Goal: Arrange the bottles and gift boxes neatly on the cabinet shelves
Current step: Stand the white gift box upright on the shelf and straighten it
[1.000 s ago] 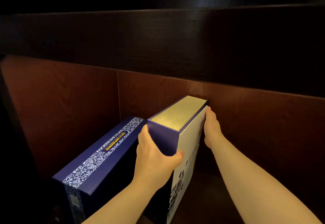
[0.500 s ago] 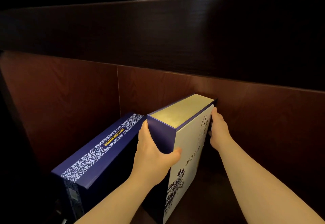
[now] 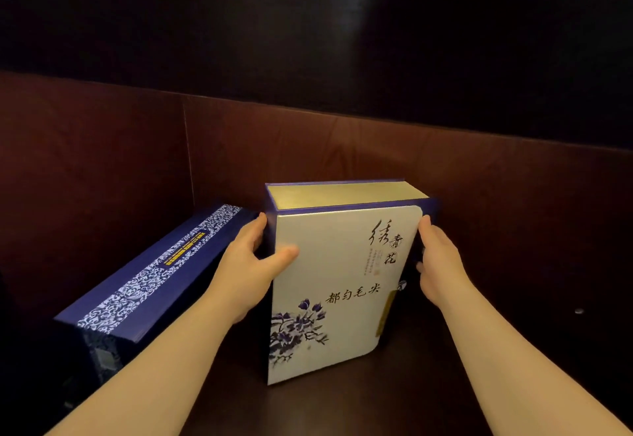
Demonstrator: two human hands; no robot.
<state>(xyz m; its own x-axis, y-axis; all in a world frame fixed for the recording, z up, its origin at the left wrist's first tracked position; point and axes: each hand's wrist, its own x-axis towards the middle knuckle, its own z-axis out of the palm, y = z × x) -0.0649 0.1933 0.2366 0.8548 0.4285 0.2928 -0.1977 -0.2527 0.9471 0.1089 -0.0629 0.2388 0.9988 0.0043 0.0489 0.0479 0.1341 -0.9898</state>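
White-fronted gift box [image 3: 337, 285] stands upright on the dark shelf [image 3: 479, 350] — left hand [image 3: 250, 264] and right hand [image 3: 442, 264] clasp its side edges — beside a blue patterned box [image 3: 150, 274].

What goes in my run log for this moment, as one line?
stage: placing | left hand: holds white box | right hand: holds it | box: upright on shelf | blue box: beside

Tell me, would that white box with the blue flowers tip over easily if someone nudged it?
Possibly. The white gift box stands upright on a narrow edge, tall for its depth, so a push on its broad face could topple it. Its straight edges suggest stiff board that will not flex. The left hand and right hand steady both sides, and the face looks smooth, perhaps slippery.
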